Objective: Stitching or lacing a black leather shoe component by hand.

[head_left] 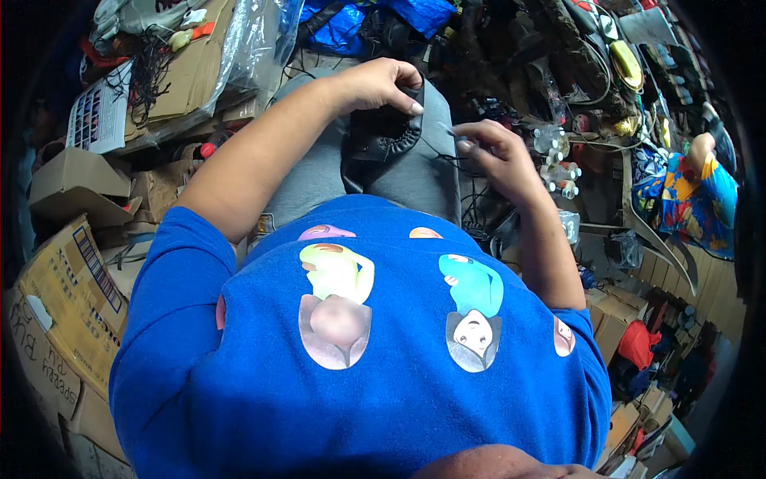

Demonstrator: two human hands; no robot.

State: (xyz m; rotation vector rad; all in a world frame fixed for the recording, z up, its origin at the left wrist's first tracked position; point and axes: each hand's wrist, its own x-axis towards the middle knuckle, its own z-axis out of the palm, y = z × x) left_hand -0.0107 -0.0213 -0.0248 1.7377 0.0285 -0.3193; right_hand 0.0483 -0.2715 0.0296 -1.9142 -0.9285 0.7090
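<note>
A black leather shoe upper (375, 148), with a puckered seam along its curved edge, lies on my grey-trousered lap between my thighs. My left hand (381, 86) is closed on its far right edge, with thumb and forefinger pinched together. To the right of the upper and apart from it, my right hand (491, 152) has its fingers drawn together in a pinch. A thin, light-coloured tip like a needle (451, 128) shows at those fingertips. A dark thread (441, 155) runs near them. What lies inside the right fingers is mostly hidden.
Cardboard boxes (80, 188) and a flat cardboard sheet under clear plastic (191, 72) crowd the left. Several clear bottles (561, 172) stand to the right, near a curved strip (678, 259). Another person in colourful patterned clothing (690, 195) is at the far right.
</note>
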